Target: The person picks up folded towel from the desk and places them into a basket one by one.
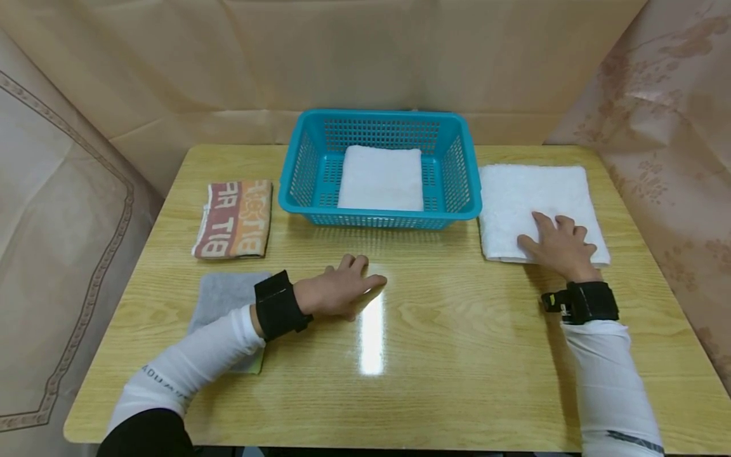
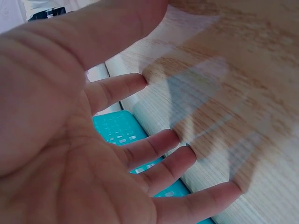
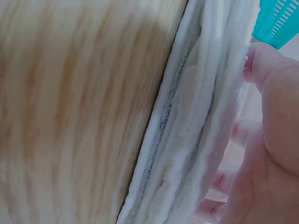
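Resting spread and pinching nothing, the fingers of the right hand (image 1: 562, 251) touch the near part of the folded white towel (image 1: 531, 197), just right of the blue basket (image 1: 379, 217), while the left hand (image 1: 342, 289) splays its fingers over the table (image 1: 457, 355). The towel looks soft, light and limp, its loose layers apt to slip apart, so holding beneath both side edges seems safest. Its underside is hidden, fingertip pressure cannot be told, and the left sleeve (image 1: 191, 368) partly covers a grey cloth (image 1: 225, 292).
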### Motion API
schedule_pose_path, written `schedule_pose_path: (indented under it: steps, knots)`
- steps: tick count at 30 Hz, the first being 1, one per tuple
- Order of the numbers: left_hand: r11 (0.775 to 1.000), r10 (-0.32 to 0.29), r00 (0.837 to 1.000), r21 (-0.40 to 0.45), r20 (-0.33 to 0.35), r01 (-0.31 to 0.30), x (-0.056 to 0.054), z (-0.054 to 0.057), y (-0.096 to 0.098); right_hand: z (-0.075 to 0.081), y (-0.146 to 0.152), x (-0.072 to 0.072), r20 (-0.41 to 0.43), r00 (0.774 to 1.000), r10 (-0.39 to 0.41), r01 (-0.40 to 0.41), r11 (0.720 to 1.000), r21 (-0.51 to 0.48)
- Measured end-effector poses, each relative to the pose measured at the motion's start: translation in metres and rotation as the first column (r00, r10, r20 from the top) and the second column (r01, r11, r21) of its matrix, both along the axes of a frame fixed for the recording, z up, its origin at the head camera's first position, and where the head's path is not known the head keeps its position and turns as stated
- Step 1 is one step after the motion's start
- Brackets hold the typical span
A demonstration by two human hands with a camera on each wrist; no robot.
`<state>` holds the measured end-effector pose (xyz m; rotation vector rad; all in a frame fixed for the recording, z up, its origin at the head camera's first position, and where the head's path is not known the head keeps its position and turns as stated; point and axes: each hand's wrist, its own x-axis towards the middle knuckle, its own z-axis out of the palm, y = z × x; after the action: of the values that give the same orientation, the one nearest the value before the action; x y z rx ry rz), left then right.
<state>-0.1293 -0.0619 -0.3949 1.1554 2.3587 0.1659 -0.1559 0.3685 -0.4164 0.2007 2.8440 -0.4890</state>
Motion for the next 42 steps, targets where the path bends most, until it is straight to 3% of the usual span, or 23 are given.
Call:
schedule_pose_path:
  steps: [42]
  knots:
    - [1.000, 0.017, 1.000, -0.005, 0.021, -0.017, 0.000, -0.001, 0.000, -0.003, -0.008, 0.020, -0.009, 1.000, -0.012, 0.012, 1.000, 0.008]
